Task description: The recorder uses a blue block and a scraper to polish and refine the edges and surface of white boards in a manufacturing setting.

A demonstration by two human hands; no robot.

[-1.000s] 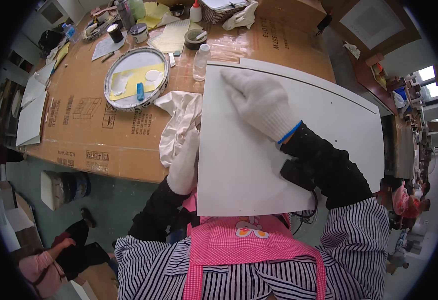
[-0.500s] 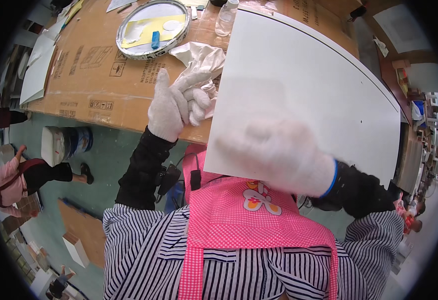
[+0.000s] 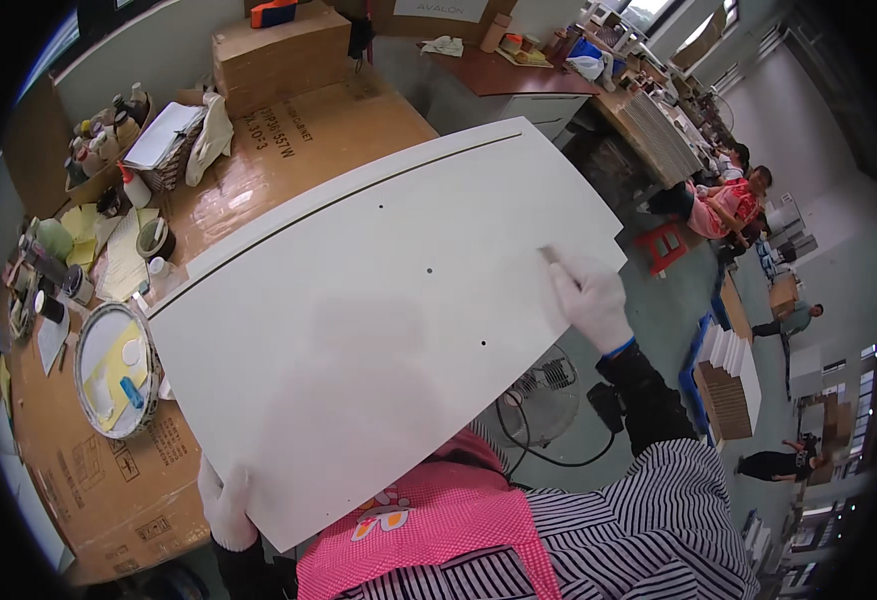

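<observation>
Lying across brown cardboard-covered surface [image 3: 383, 125] and jutting past its near edge: large flat white panel [image 3: 358, 350], marked with 3 larger dark dots. Touching panel's left edge with white-gloved left hand [image 3: 226, 505]; cannot tell if grip closed on it. Over panel's right part, white-gloved right hand [image 3: 590, 300], grip narrow, fingers blurred; cannot tell if holding anything. Left of panel: round white dark-rimmed tray [image 3: 105, 330], bearing yellow paper sheet [image 3: 114, 366] and small blue block [image 3: 131, 392].

The cardboard-covered table [image 3: 220, 205] (printed in places) holds a box [image 3: 288, 65], a paper-filled basket [image 3: 171, 163], a bottle [image 3: 136, 189] and a round tray [image 3: 80, 368]; a white board [image 3: 398, 320] overlaps it.
</observation>
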